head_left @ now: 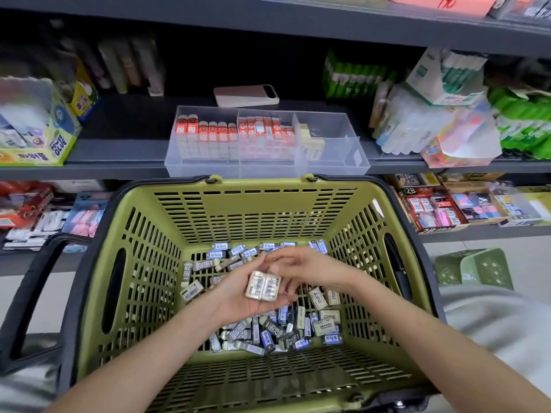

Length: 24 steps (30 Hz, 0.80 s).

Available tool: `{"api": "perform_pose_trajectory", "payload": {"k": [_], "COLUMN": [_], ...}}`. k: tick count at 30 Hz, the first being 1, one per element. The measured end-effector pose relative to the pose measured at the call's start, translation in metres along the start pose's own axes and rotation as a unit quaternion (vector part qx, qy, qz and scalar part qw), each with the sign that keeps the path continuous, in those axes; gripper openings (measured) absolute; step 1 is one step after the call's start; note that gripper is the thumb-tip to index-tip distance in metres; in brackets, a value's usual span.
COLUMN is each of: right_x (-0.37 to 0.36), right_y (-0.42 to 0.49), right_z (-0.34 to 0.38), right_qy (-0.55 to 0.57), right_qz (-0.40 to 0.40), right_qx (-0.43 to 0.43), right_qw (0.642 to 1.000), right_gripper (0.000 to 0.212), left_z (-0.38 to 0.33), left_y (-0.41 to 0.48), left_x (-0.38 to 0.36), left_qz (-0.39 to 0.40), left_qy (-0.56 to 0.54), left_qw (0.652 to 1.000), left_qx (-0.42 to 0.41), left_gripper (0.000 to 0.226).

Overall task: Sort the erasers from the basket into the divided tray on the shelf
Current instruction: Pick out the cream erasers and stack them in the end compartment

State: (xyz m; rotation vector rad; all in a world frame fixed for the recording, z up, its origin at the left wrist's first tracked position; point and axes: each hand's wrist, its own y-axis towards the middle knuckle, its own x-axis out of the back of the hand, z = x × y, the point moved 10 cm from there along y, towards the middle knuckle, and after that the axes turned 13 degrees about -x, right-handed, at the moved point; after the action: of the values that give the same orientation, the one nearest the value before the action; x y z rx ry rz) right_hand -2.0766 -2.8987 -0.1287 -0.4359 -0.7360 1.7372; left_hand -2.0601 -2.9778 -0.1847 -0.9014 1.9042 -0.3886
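Over green basket (238,204), cradling small eraser stack (264,286) in left hand (235,296); fiddling at it with right hand (301,265), grip unclear tbh; risking dropping loose stack back into pile (268,335) while reaching up to divided tray (337,144)

Both hands over the middle of the basket (235,204). My left forearm, bare, rises from the basket's near-left corner. My left hand (235,293) lies palm up, fingers curled round a small stack of erasers (263,286). My right forearm, bare, crosses the basket's near-right rim. My right hand (304,268) sits just beyond the left, fingers loosely bent, reaching to the left fingertips. Whether they touch the stack cannot be told.
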Motion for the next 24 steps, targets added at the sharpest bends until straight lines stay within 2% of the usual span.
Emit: {"api": "perform_pose_trajectory", "payload": {"k": [2, 3, 4, 6, 7, 8, 11, 13, 18, 21, 24], "right_x": [0.026, 0.042, 0.056, 0.075, 0.076, 0.073, 0.068, 0.069, 0.063, 0.064, 0.049], "right_y": [-0.002, -0.002, -0.003, -0.008, -0.009, -0.007, 0.007, 0.012, 0.014, 0.012, 0.011], "right_z": [-0.019, -0.037, -0.061, -0.114, -0.134, -0.145, -0.151, -0.146, -0.138, -0.115, -0.063], "right_qy": [0.028, -0.022, -0.119, -0.288, -0.313, -0.317, -0.346, -0.367, -0.404, -0.303, -0.187], "right_qz": [-0.033, -0.076, -0.122, -0.175, -0.188, -0.202, -0.257, -0.291, -0.272, -0.273, -0.244], "right_qx": [-0.042, -0.083, -0.147, -0.305, -0.352, -0.365, -0.317, -0.28, -0.259, -0.238, -0.144], "right_qw": [0.998, 0.993, 0.974, 0.891, 0.862, 0.852, 0.845, 0.838, 0.834, 0.881, 0.941], "right_gripper": [0.024, 0.024, 0.028, 0.052, 0.065, 0.074, 0.087, 0.085, 0.05, 0.043, 0.04], "left_z": [-0.002, -0.003, -0.004, -0.005, -0.004, -0.003, 0.0, 0.0, -0.005, -0.002, 0.002], "left_y": [0.001, 0.002, 0.003, 0.005, 0.006, 0.007, 0.01, 0.012, 0.015, 0.016, 0.016], "left_x": [0.004, 0.007, 0.01, 0.015, 0.017, 0.019, 0.021, 0.021, 0.024, 0.028, 0.029], "left_qz": [-0.007, -0.012, -0.016, -0.022, -0.025, -0.029, -0.037, -0.041, -0.051, -0.061, -0.058], "left_qy": [0.015, 0.033, 0.048, 0.059, 0.055, 0.046, 0.022, 0.003, -0.015, -0.004, 0.014], "left_qw": [1.0, 0.999, 0.999, 0.998, 0.998, 0.998, 0.999, 0.999, 0.998, 0.998, 0.998], "left_qx": [-0.004, -0.008, -0.013, -0.019, -0.02, -0.02, -0.024, -0.028, -0.04, -0.034, -0.02], "left_gripper": [0.038, 0.038, 0.04, 0.042, 0.043, 0.043, 0.043, 0.043, 0.036, 0.039, 0.047]}}
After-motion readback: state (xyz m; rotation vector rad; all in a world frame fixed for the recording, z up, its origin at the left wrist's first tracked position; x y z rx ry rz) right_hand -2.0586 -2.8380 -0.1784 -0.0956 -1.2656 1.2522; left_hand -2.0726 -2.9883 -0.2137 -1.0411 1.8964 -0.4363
